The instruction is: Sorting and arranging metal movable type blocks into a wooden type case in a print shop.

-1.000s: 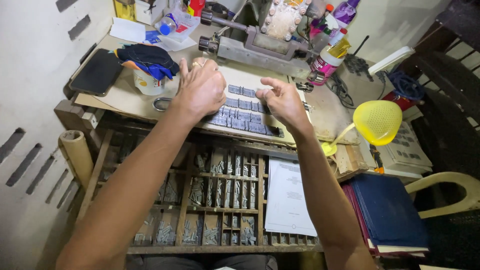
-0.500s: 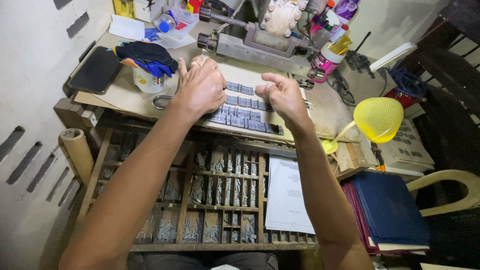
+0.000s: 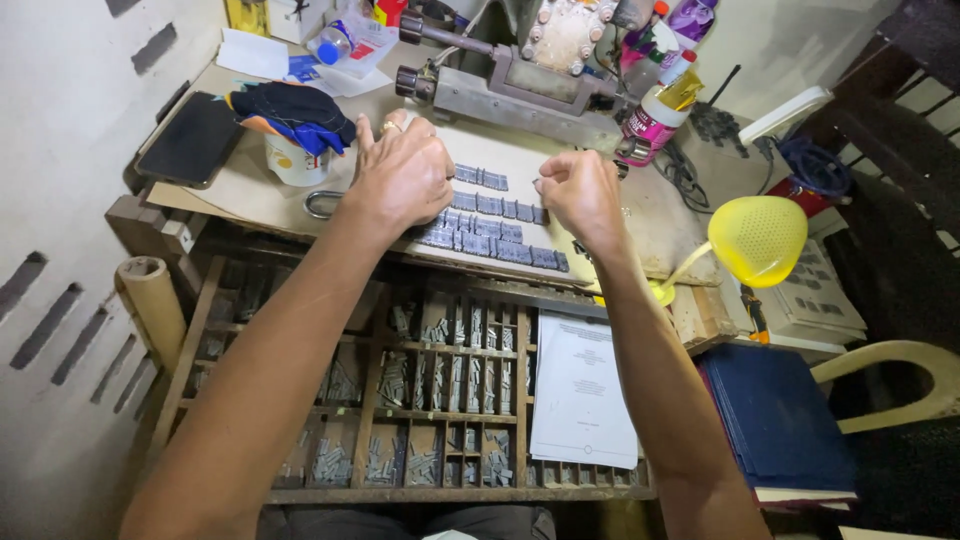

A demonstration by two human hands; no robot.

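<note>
Metal type rows (image 3: 490, 225) under curled hands (image 3: 400, 175)

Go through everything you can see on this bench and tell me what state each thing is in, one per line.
Left hand: palm down on the rows of metal type blocks.
Right hand: loosely fisted, fingertips pinched at the blocks' right end.
Type case: open, compartments partly filled.
Paper sheet: lying flat on the case.
Phone: screen dark.
Yellow lamp: off.
Blue book: closed.

Two bare forearms without sleeves, left hand (image 3: 402, 178) wearing a gold ring (image 3: 393, 126) on one finger, right hand (image 3: 580, 195) unadorned
</note>
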